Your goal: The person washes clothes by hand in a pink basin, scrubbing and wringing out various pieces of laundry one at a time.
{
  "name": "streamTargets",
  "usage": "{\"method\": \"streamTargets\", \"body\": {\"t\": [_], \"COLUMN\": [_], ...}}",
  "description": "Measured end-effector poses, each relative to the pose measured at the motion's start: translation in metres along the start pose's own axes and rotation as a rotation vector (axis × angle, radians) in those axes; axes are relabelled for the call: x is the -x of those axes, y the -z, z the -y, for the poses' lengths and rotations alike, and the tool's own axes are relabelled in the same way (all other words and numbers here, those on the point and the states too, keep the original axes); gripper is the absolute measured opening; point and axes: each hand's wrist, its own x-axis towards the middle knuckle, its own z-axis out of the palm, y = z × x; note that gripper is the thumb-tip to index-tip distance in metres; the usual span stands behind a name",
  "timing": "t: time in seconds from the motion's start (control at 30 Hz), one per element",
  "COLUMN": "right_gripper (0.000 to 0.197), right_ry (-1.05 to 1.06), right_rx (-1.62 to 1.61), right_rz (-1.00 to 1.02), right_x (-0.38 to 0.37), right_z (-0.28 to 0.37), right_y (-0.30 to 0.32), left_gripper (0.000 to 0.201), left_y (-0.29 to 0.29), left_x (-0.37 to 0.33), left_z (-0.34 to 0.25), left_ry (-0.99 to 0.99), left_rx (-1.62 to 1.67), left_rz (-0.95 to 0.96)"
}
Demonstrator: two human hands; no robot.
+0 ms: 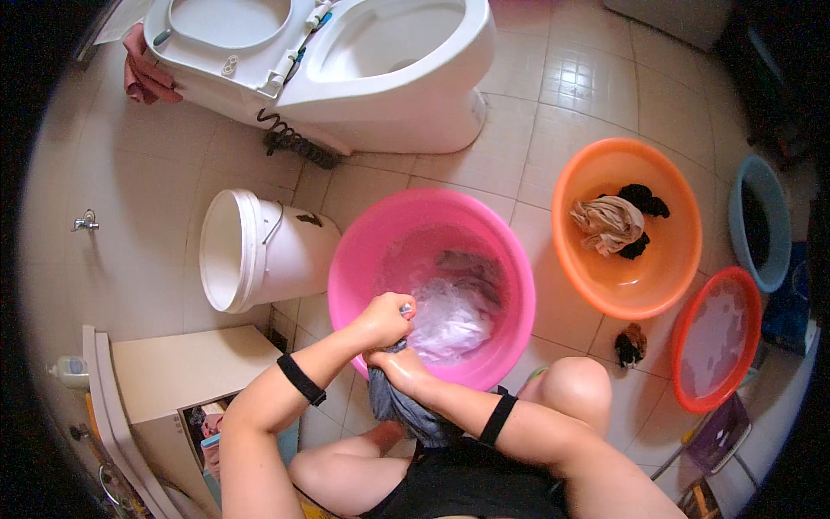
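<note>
Left hand (386,319) and right hand (403,369) clamp gray cloth (396,402); pink basin (370,233) sits between bucket (296,259) and orange basin (673,246).

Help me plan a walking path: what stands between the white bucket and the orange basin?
The pink basin, with pale wet cloth in it, stands between the white bucket and the orange basin, as the head view shows.
</note>
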Motion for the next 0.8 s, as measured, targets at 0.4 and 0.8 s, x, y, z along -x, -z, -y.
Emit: {"method": "streamTargets", "body": {"t": [0.4,0.8], "right_gripper": [0.05,0.047], "right_ry": [0.104,0.509], "right_rx": [0.399,-0.044], "right_rz": [-0.15,-0.204], "right_x": [-0.021,0.016], "right_z": [-0.034,0.08], "right_y": [-0.003,0.049], "left_gripper": [0.031,0.067], "left_y": [-0.03,0.034], "left_x": [-0.011,-0.02], "left_z": [-0.014,0.035], "left_ry": [0.087,-0.134], "left_rx": [-0.477,0.618], "left_rz": [-0.003,-0.529]}}
